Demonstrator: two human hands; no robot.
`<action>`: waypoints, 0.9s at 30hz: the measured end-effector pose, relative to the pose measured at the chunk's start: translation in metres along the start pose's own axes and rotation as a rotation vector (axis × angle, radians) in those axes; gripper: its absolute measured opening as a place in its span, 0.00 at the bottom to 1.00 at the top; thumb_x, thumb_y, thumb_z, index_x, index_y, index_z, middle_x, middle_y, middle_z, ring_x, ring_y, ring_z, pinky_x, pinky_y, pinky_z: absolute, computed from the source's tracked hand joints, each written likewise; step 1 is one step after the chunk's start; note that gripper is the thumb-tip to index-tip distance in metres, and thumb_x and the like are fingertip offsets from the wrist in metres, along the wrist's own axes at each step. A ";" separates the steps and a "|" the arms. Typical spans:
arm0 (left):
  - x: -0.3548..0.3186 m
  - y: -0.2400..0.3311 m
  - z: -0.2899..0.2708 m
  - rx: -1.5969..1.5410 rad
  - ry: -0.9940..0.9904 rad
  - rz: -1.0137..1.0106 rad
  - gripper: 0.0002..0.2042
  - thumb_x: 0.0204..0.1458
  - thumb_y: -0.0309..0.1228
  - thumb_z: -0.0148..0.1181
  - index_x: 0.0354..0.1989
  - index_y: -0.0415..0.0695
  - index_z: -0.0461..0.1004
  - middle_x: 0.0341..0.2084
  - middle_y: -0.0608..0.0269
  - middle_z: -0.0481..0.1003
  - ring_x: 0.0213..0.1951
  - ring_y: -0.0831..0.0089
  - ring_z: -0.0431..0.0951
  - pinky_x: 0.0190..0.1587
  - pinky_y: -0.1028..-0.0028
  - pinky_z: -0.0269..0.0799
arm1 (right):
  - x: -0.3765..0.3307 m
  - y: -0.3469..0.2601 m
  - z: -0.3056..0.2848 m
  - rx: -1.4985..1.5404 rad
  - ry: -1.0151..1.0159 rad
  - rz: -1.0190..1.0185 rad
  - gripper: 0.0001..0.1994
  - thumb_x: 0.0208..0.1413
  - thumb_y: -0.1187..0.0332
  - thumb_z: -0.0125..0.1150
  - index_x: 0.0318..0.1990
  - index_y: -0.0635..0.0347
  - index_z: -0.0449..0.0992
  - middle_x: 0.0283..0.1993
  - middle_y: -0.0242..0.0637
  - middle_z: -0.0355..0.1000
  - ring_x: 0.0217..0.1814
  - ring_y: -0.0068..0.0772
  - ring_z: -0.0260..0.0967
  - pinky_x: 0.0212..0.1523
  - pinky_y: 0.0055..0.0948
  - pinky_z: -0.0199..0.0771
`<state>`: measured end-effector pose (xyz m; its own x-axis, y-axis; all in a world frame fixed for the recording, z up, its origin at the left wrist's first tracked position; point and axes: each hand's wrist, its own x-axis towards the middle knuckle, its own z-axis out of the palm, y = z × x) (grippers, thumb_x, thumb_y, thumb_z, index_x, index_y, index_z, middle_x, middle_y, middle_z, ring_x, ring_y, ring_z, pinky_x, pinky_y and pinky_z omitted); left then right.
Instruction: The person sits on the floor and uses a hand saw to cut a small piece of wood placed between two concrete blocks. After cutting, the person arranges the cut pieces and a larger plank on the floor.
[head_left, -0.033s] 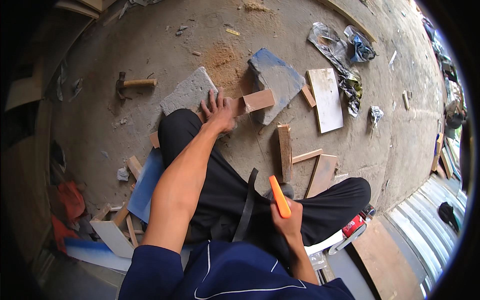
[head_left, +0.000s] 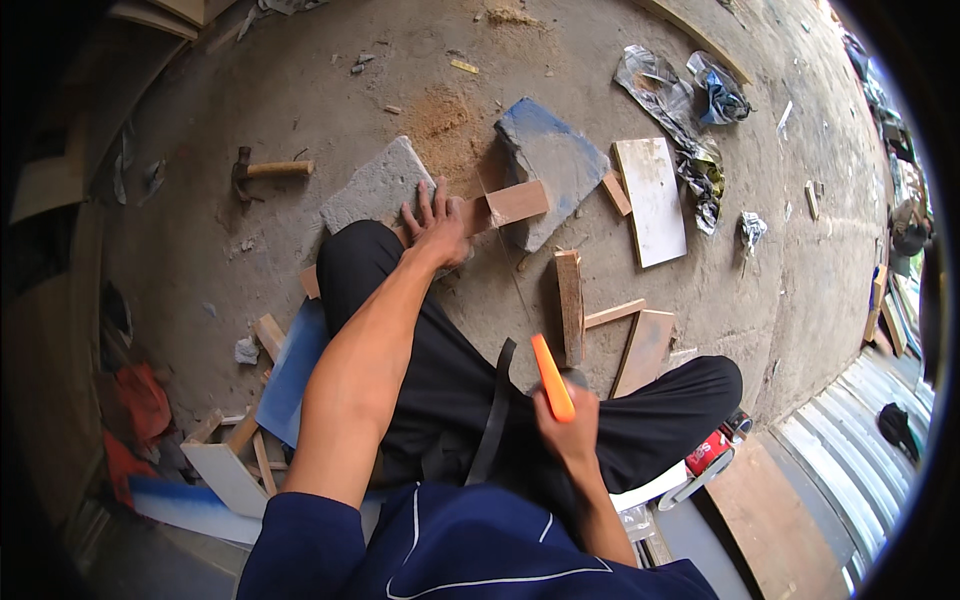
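My left hand (head_left: 440, 235) lies with spread fingers across a narrow wooden board (head_left: 518, 201), pressing down on it. The board bridges a pale concrete block (head_left: 385, 185) and a blue-stained concrete slab (head_left: 550, 165). In my right hand (head_left: 570, 425) is the orange handle of a handsaw (head_left: 552, 378), gripped above my crossed legs. Its blade, seen almost edge-on, shows only as a thin line running up to the board, just right of my left hand. A line across the board marks where the blade meets it.
A hammer (head_left: 275, 170) lies at the left. Sawdust (head_left: 440, 112) covers the floor behind the board. To the right are a white panel (head_left: 652, 200), an upright wood offcut (head_left: 570, 305) and crumpled wrapping (head_left: 720, 90). Blue-painted boards (head_left: 292, 375) lie by my left leg, a red tin (head_left: 710, 452) by my right knee.
My right hand and the orange handle have moved slightly away from me, toward the board, and a little left. My left hand and the board stay in place.
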<state>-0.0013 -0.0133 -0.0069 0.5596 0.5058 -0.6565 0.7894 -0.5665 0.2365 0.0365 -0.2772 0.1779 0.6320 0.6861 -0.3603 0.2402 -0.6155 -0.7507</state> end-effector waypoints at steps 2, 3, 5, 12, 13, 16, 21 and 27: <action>0.000 0.000 0.004 -0.004 -0.013 -0.008 0.40 0.43 0.35 0.58 0.65 0.36 0.46 0.69 0.48 0.24 0.68 0.42 0.18 0.61 0.34 0.18 | 0.047 0.003 0.037 -0.035 0.028 -0.036 0.09 0.45 0.70 0.62 0.23 0.66 0.72 0.21 0.51 0.69 0.22 0.53 0.69 0.25 0.39 0.68; 0.002 0.006 0.003 0.001 -0.030 -0.005 0.40 0.44 0.35 0.58 0.65 0.36 0.46 0.69 0.48 0.24 0.68 0.42 0.18 0.61 0.34 0.18 | 0.062 0.005 0.044 -0.037 0.043 -0.019 0.10 0.46 0.69 0.61 0.22 0.67 0.71 0.21 0.52 0.68 0.22 0.54 0.69 0.24 0.40 0.67; -0.001 0.002 0.006 0.043 -0.063 -0.043 0.41 0.46 0.40 0.58 0.65 0.35 0.46 0.69 0.49 0.24 0.68 0.42 0.17 0.61 0.34 0.19 | 0.054 0.004 0.036 0.007 0.033 0.033 0.08 0.47 0.71 0.60 0.24 0.67 0.70 0.20 0.50 0.67 0.22 0.53 0.67 0.25 0.40 0.65; 0.002 -0.002 0.000 0.038 0.008 -0.034 0.41 0.45 0.39 0.58 0.65 0.35 0.46 0.69 0.49 0.25 0.68 0.43 0.17 0.61 0.34 0.19 | -0.026 0.018 -0.006 0.013 0.008 -0.052 0.06 0.42 0.73 0.63 0.28 0.65 0.76 0.19 0.47 0.69 0.22 0.47 0.71 0.25 0.34 0.70; 0.003 0.000 0.003 0.028 0.001 -0.035 0.39 0.44 0.35 0.57 0.65 0.36 0.46 0.69 0.49 0.25 0.68 0.43 0.17 0.61 0.34 0.18 | -0.001 0.022 0.002 -0.027 0.020 -0.117 0.05 0.43 0.73 0.62 0.27 0.65 0.75 0.19 0.47 0.69 0.21 0.47 0.71 0.24 0.34 0.70; 0.006 0.003 0.001 0.026 -0.025 -0.027 0.39 0.45 0.35 0.57 0.66 0.37 0.45 0.69 0.49 0.25 0.68 0.44 0.17 0.62 0.35 0.18 | 0.049 0.028 0.031 0.033 0.039 -0.063 0.07 0.46 0.70 0.60 0.25 0.65 0.74 0.18 0.49 0.68 0.21 0.50 0.70 0.24 0.36 0.69; 0.005 -0.002 -0.014 -0.003 0.002 -0.059 0.40 0.45 0.37 0.58 0.65 0.36 0.46 0.69 0.49 0.25 0.68 0.44 0.17 0.62 0.36 0.19 | -0.018 0.033 0.013 0.017 0.018 -0.129 0.06 0.45 0.72 0.60 0.23 0.65 0.72 0.19 0.48 0.68 0.22 0.47 0.70 0.26 0.36 0.68; 0.005 0.002 0.011 0.007 -0.002 -0.037 0.41 0.43 0.35 0.59 0.65 0.36 0.46 0.70 0.51 0.27 0.68 0.44 0.17 0.62 0.36 0.19 | 0.052 0.047 0.047 0.037 0.068 -0.086 0.06 0.46 0.72 0.60 0.24 0.65 0.73 0.19 0.48 0.69 0.21 0.48 0.70 0.25 0.35 0.68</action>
<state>0.0000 -0.0188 -0.0177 0.5294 0.5252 -0.6663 0.8080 -0.5516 0.2072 0.0459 -0.2517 0.0979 0.6593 0.7067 -0.2565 0.2689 -0.5403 -0.7974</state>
